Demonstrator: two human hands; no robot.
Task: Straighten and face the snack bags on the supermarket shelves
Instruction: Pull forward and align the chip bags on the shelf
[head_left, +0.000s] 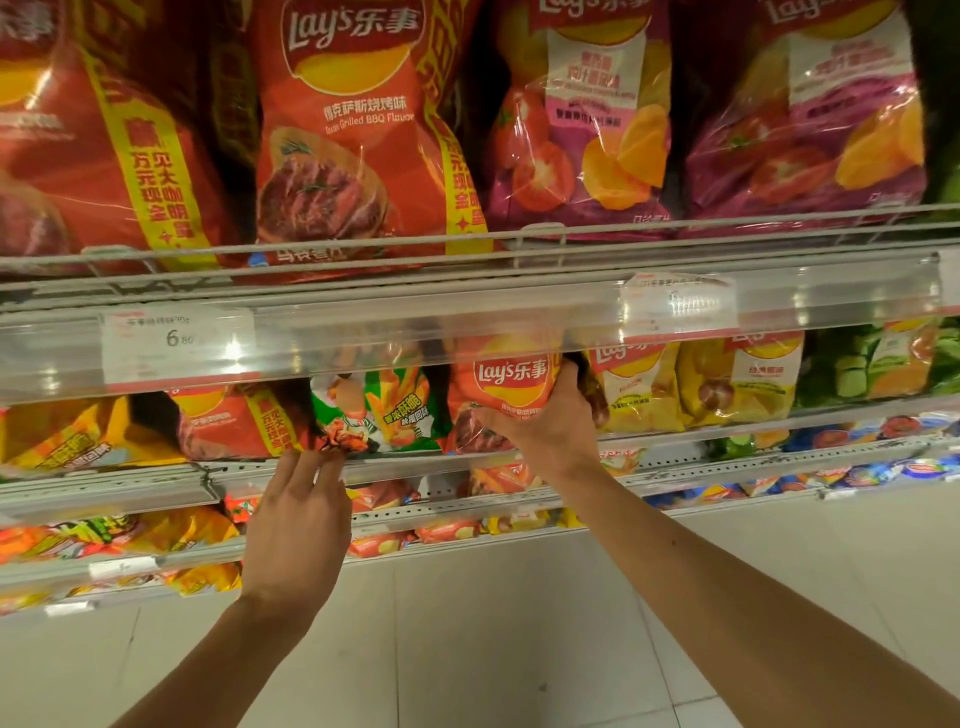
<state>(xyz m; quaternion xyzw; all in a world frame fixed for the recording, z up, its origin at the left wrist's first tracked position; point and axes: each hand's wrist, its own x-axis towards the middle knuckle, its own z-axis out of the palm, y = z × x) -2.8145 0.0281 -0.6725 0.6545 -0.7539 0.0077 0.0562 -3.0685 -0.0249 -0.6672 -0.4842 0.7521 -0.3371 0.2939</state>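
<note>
Second shelf: right hand (540, 421) clasps the red Lay's BBQ bag (498, 400), upright, logo forward. Left hand (301, 514), fingers loosely spread, touches the tilted green snack bag (384, 410). Neighbouring bags remain unfaced.

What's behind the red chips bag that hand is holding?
Dark shelf space shows beside the small red Lay's bag in the right hand. The bag, hand and price rail cover whatever sits directly behind, so more bags cannot be confirmed.

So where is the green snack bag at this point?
In the head view, the green snack bag stands on the second shelf, left of centre, between two red Lay's bags, with the left hand at its lower corner.
</note>
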